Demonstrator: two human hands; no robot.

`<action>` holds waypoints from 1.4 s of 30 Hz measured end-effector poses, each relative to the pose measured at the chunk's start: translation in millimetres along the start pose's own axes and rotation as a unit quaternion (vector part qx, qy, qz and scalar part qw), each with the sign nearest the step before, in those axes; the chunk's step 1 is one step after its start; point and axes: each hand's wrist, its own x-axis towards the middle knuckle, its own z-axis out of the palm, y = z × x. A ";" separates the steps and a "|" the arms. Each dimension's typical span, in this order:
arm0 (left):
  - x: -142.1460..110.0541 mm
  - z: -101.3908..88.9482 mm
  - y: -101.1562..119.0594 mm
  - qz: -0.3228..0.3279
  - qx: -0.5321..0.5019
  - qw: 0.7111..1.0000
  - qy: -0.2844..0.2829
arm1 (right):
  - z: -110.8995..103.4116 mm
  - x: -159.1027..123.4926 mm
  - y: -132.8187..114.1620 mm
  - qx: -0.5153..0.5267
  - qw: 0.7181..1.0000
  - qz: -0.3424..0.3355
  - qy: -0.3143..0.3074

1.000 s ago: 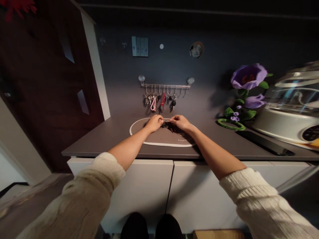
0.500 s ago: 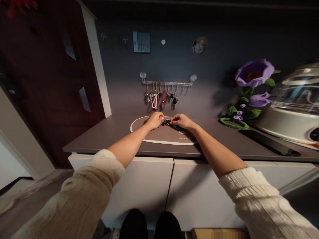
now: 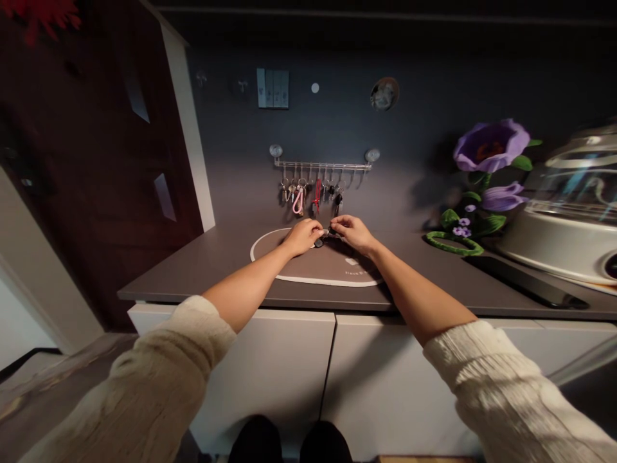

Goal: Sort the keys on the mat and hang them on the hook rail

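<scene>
- Key bunch [image 3: 319,242]: it is small and dark, between my two hands, over the far part of the brown, white-edged mat [image 3: 308,267].
- My right hand [image 3: 354,233] comes in from the right, thumb and fingertips pinched together on the right end of the bunch.
- My left hand [image 3: 302,237] is curled at the left end, fingers close together; the bunch is so shadowed here that I cannot tell whether they clamp it or only touch it.
- A clear rail [image 3: 322,166] is fixed to the wall beyond my hands, and more keys [image 3: 292,190] hang from its hooks, with a pink loop [image 3: 298,202] and a red strap [image 3: 317,193] among them.
- The mat lies on the dark countertop [image 3: 178,270], above white cabinet doors [image 3: 274,379].
- Farther right, a purple flower ornament [image 3: 491,146] stands left of a white appliance [image 3: 544,241] with a clear top; a flat black slab [image 3: 530,283] lies nearer me.
- My cream knitted sleeves [image 3: 183,347] sit bunched on both forearms.
</scene>
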 end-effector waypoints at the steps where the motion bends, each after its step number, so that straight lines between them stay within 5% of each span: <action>1: 0.0 -0.2 1.0 0.002 -0.002 1.000 0.001 | 0.4 0.7 -0.7 0.019 1.000 0.000 0.008; 18: 2.2 -1.4 11.6 0.012 -0.031 0.999 0.031 | 4.5 -1.1 -18.4 0.210 0.977 0.019 0.013; 27: 8.0 -3.3 9.9 -0.053 -0.132 0.985 0.101 | -0.5 0.7 -16.2 0.246 0.968 0.042 0.026; 42: 8.9 -8.4 8.8 -0.068 -0.161 0.971 0.164 | 4.4 0.1 -3.5 0.161 0.982 0.064 -0.070</action>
